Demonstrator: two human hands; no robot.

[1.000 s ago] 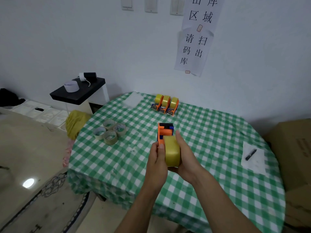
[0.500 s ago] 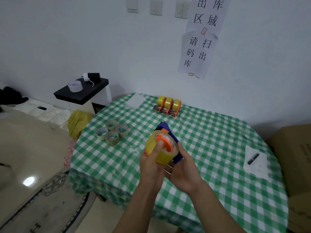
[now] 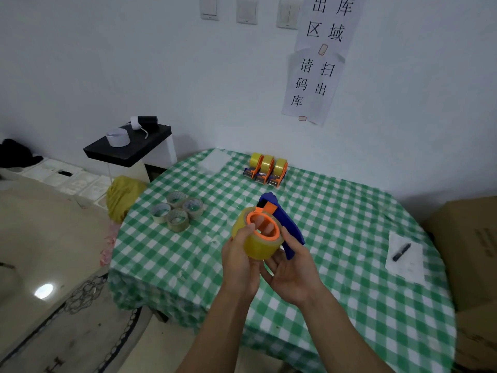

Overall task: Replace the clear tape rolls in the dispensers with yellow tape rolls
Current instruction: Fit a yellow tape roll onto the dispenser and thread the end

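**A:** Where's the translucent yellow tape roll (image 3: 259, 247)?

**B:** On the orange hub (image 3: 270, 238) of the blue plastic dispenser (image 3: 287, 226), above the green-checked worktop (image 3: 349, 224). The left hand (image 3: 239, 257) grips it; the right hand (image 3: 293, 273) cradles the handle (image 3: 291, 251).

**A:** Press it squarely home, thumb on the rim, I'd say.

My two bare forearms reach forward from the lower edge of the view and converge in front of me. My left hand (image 3: 239, 261) is curled round the near side of the yellow tape roll (image 3: 258, 244), with the thumb pressing on its upper rim. My right hand (image 3: 294, 270) lies palm up just beside it. Its fingers cup the dispenser (image 3: 285, 224) from beneath, and its thumb stands upright against the roll's right side.
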